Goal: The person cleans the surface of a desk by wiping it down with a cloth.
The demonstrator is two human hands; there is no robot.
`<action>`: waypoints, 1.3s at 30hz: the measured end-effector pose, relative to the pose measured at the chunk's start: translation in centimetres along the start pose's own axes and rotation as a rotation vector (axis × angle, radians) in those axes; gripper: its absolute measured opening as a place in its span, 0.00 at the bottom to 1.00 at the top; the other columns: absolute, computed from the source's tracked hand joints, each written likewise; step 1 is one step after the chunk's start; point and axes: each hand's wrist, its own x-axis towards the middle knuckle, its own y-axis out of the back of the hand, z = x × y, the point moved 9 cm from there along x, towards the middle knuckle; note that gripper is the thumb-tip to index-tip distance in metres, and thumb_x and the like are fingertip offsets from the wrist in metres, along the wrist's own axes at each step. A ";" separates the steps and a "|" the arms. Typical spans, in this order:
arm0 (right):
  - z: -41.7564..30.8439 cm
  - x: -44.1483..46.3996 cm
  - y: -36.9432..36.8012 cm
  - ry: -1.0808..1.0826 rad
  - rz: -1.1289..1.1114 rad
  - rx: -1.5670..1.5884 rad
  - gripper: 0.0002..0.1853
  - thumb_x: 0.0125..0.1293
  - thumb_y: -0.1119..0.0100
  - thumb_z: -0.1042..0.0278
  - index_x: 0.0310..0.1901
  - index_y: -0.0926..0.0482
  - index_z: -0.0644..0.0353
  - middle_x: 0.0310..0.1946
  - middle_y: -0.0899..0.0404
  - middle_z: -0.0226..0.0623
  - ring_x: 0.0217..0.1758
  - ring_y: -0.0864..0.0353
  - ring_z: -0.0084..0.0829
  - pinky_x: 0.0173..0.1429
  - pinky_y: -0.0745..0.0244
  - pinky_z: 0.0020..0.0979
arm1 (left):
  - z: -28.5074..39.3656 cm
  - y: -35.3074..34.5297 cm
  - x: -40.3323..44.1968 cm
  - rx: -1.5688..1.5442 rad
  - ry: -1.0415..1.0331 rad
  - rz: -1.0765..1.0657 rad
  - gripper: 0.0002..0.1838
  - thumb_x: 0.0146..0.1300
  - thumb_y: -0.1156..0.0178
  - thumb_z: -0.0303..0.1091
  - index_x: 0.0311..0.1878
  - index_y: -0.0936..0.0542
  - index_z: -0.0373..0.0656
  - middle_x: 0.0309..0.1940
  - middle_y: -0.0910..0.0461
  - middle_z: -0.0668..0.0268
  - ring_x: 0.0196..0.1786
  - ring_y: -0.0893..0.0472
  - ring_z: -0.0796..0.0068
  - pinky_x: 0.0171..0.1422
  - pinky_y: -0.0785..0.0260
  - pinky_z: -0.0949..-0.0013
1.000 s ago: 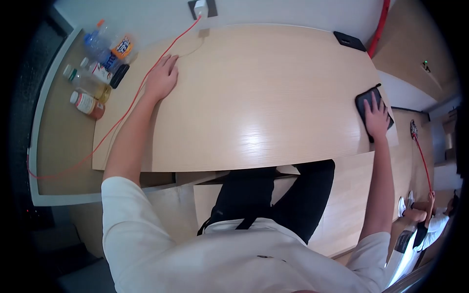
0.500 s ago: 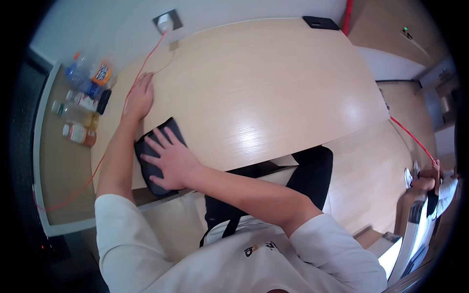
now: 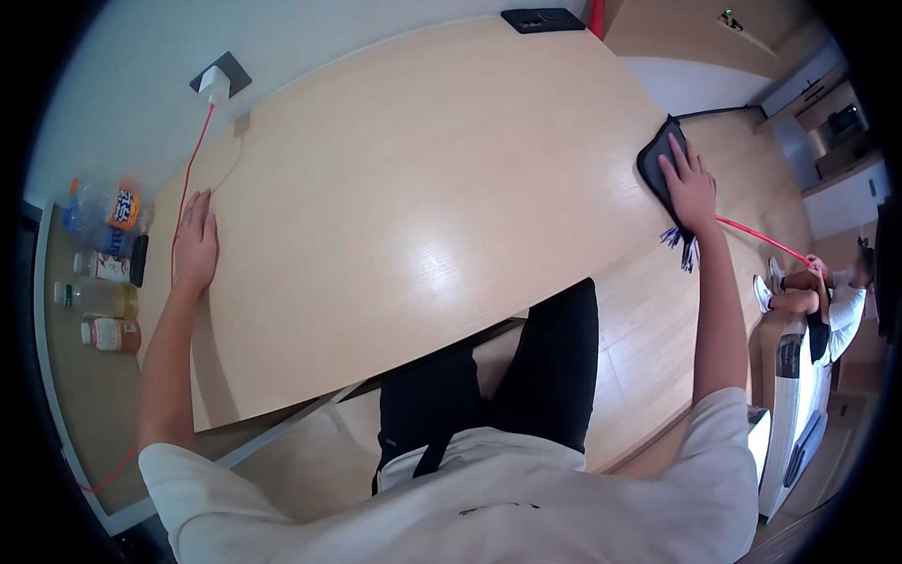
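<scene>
My left hand (image 3: 197, 246) lies flat on the left side of the pale wooden table (image 3: 395, 179), fingers stretched out, beside a thin red cable (image 3: 191, 179). At the far right edge my right hand (image 3: 692, 193) rests with fingers extended on a dark grey cloth (image 3: 660, 167) with black edging. Part of the cloth is hidden under the palm, and it reaches the table's edge. Just below it hangs a purple and white fringe (image 3: 683, 246), close to a red pole (image 3: 761, 233).
Several plastic bottles (image 3: 111, 336) stand along the left. A white plug (image 3: 214, 85) sits in the wall socket. A black phone (image 3: 543, 20) lies at the table's back edge. At right, another seated person (image 3: 841, 315) holds the red pole.
My right hand and the cloth have moved from the table's left front to its right edge. My left hand stays flat near the cable. The view has shifted.
</scene>
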 end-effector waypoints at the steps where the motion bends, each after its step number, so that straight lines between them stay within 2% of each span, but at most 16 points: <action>1: 0.9 1.2 -0.6 -0.070 -0.048 0.041 0.35 0.80 0.57 0.34 0.84 0.40 0.32 0.83 0.38 0.46 0.84 0.40 0.56 0.85 0.46 0.55 | 0.1 0.1 -0.1 -0.002 0.002 0.004 0.26 0.82 0.53 0.38 0.78 0.30 0.42 0.79 0.31 0.51 0.81 0.34 0.51 0.84 0.42 0.55; 3: 1.8 3.6 -2.2 -0.188 -0.122 0.027 0.39 0.78 0.63 0.27 0.86 0.45 0.28 0.85 0.42 0.44 0.87 0.43 0.55 0.87 0.48 0.54 | 0.4 0.3 -0.1 -0.004 0.003 0.016 0.25 0.81 0.53 0.37 0.77 0.29 0.42 0.78 0.31 0.51 0.81 0.33 0.50 0.84 0.41 0.55; 6: -1.7 6.5 -2.6 -0.296 -0.176 -0.030 0.40 0.77 0.64 0.25 0.86 0.46 0.28 0.87 0.46 0.41 0.89 0.47 0.53 0.87 0.52 0.56 | 0.8 0.5 -0.2 -0.002 -0.012 0.039 0.25 0.81 0.52 0.36 0.77 0.29 0.42 0.78 0.30 0.50 0.81 0.33 0.49 0.84 0.41 0.55; 9: -8.6 9.4 -3.3 -0.222 -0.155 -0.032 0.41 0.76 0.64 0.25 0.86 0.46 0.29 0.88 0.51 0.39 0.91 0.57 0.50 0.88 0.61 0.61 | 0.5 0.2 -0.2 -0.035 -0.021 0.050 0.25 0.80 0.51 0.36 0.77 0.28 0.42 0.77 0.30 0.51 0.80 0.32 0.49 0.84 0.41 0.54; 12: -21.0 10.5 -3.0 0.006 -0.111 0.040 0.41 0.76 0.62 0.26 0.85 0.42 0.33 0.88 0.50 0.40 0.91 0.56 0.51 0.88 0.62 0.60 | 0.7 0.3 -0.1 -0.008 -0.009 0.010 0.25 0.82 0.53 0.37 0.78 0.29 0.42 0.79 0.32 0.52 0.82 0.34 0.52 0.85 0.43 0.57; 16: -41.1 6.3 -0.9 0.394 0.117 0.266 0.36 0.71 0.50 0.32 0.75 0.26 0.40 0.83 0.37 0.41 0.85 0.43 0.53 0.83 0.52 0.63 | 0.0 0.3 -0.1 -0.076 -0.007 0.034 0.25 0.80 0.52 0.36 0.75 0.27 0.40 0.77 0.30 0.51 0.80 0.33 0.49 0.85 0.43 0.54; 17: -46.1 4.5 -1.0 0.470 0.078 0.363 0.36 0.70 0.49 0.33 0.74 0.24 0.41 0.83 0.37 0.43 0.86 0.45 0.54 0.83 0.53 0.63 | -0.2 0.3 -0.2 -0.107 -0.001 0.029 0.25 0.81 0.53 0.37 0.75 0.26 0.40 0.77 0.30 0.51 0.81 0.33 0.50 0.85 0.44 0.54; 20: -58.3 -3.5 1.2 0.675 -0.098 0.536 0.39 0.71 0.53 0.34 0.79 0.29 0.46 0.85 0.42 0.47 0.89 0.53 0.56 0.88 0.68 0.65 | -0.8 0.1 -0.2 -0.198 0.013 0.033 0.25 0.83 0.57 0.38 0.75 0.26 0.40 0.78 0.30 0.51 0.82 0.34 0.52 0.87 0.46 0.56; 24: -66.8 -15.4 4.5 0.998 -0.280 0.486 0.40 0.78 0.60 0.35 0.84 0.37 0.49 0.87 0.48 0.46 0.90 0.57 0.56 0.89 0.70 0.63 | -2.3 -0.6 -0.1 -0.288 -0.016 0.047 0.25 0.85 0.61 0.39 0.76 0.26 0.40 0.79 0.31 0.50 0.83 0.36 0.53 0.87 0.48 0.57; 25: -67.3 -17.1 4.7 1.012 -0.326 0.450 0.40 0.78 0.61 0.35 0.85 0.41 0.48 0.88 0.49 0.44 0.91 0.61 0.56 0.89 0.72 0.63 | -2.0 -0.2 -0.1 -0.310 0.027 0.006 0.25 0.86 0.60 0.40 0.75 0.25 0.40 0.79 0.31 0.50 0.84 0.36 0.54 0.87 0.48 0.57; 29: -63.7 -18.0 4.9 0.990 -0.358 0.550 0.40 0.78 0.58 0.34 0.84 0.38 0.48 0.87 0.47 0.44 0.91 0.60 0.54 0.90 0.72 0.61 | -2.0 -0.2 0.2 -0.415 0.065 0.023 0.24 0.85 0.56 0.40 0.74 0.24 0.39 0.78 0.30 0.50 0.83 0.35 0.54 0.86 0.46 0.58; 32: -56.6 -13.7 3.6 0.821 -0.255 0.630 0.40 0.75 0.53 0.35 0.81 0.33 0.49 0.86 0.44 0.45 0.90 0.57 0.54 0.90 0.69 0.61 | -1.4 -0.3 0.2 -0.228 0.029 0.034 0.25 0.84 0.52 0.42 0.75 0.24 0.39 0.77 0.29 0.49 0.83 0.35 0.53 0.86 0.45 0.58; 34: -48.1 -8.0 3.0 0.625 -0.054 0.656 0.37 0.70 0.45 0.38 0.75 0.26 0.53 0.81 0.36 0.47 0.87 0.48 0.55 0.89 0.64 0.62 | -0.4 0.3 0.1 -0.167 0.032 0.026 0.27 0.82 0.49 0.44 0.76 0.26 0.39 0.78 0.30 0.48 0.82 0.34 0.51 0.86 0.44 0.57; 36: -37.3 -2.9 2.3 0.436 0.184 0.656 0.31 0.66 0.39 0.44 0.65 0.19 0.54 0.74 0.27 0.46 0.81 0.37 0.50 0.84 0.50 0.61 | 0.1 0.3 0.0 -0.075 0.034 0.027 0.28 0.82 0.49 0.45 0.76 0.27 0.39 0.78 0.30 0.48 0.82 0.34 0.49 0.86 0.44 0.56; 37: -31.8 -0.8 1.7 0.377 0.198 0.544 0.31 0.67 0.39 0.42 0.66 0.18 0.51 0.74 0.26 0.44 0.80 0.35 0.47 0.84 0.48 0.59 | 0.4 0.2 -0.2 -0.057 0.026 0.026 0.28 0.81 0.49 0.46 0.76 0.27 0.40 0.79 0.31 0.48 0.82 0.34 0.49 0.86 0.44 0.55; 39: -20.9 1.5 0.9 0.182 0.149 0.337 0.33 0.74 0.47 0.37 0.73 0.23 0.48 0.79 0.31 0.44 0.84 0.40 0.50 0.85 0.51 0.59 | 0.2 0.3 -0.6 -0.014 0.020 0.022 0.29 0.81 0.48 0.47 0.77 0.28 0.40 0.79 0.32 0.47 0.82 0.35 0.47 0.86 0.44 0.54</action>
